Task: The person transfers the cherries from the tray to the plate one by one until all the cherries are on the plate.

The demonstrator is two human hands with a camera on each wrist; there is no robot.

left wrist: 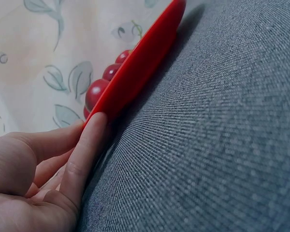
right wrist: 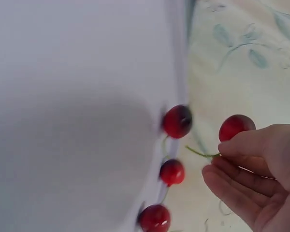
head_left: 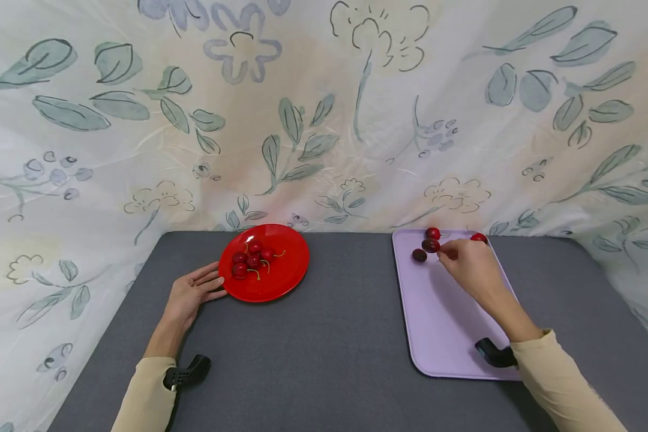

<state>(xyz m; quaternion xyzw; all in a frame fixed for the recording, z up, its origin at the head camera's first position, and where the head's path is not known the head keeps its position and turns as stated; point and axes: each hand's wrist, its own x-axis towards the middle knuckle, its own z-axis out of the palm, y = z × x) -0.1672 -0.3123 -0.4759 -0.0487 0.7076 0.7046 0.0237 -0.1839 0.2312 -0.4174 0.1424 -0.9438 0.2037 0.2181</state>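
In the head view, a red plate (head_left: 283, 282) bears several red cherries (head_left: 254, 261) with green stems. The fingers of my left hand (head_left: 189, 294) reach out nearly straight and touch the plate's left rim. The left wrist view shows those fingertips (left wrist: 94, 125) against the rim. On the right, my right hand (head_left: 472, 267) pinches a dark red cherry (right wrist: 234, 126) between thumb and fingers above the far end of a lilac tray (head_left: 448, 318). Its green stem (right wrist: 200, 153) sticks out beside the fingertips. Three more cherries lie on the tray, among them a darker cherry (head_left: 419, 255).
The plate and the tray stand apart on a dark grey tabletop (head_left: 345, 324). Behind it hangs a pale cloth (head_left: 313, 72) with printed leaves and flowers. The right forearm reaches across the tray's right side.
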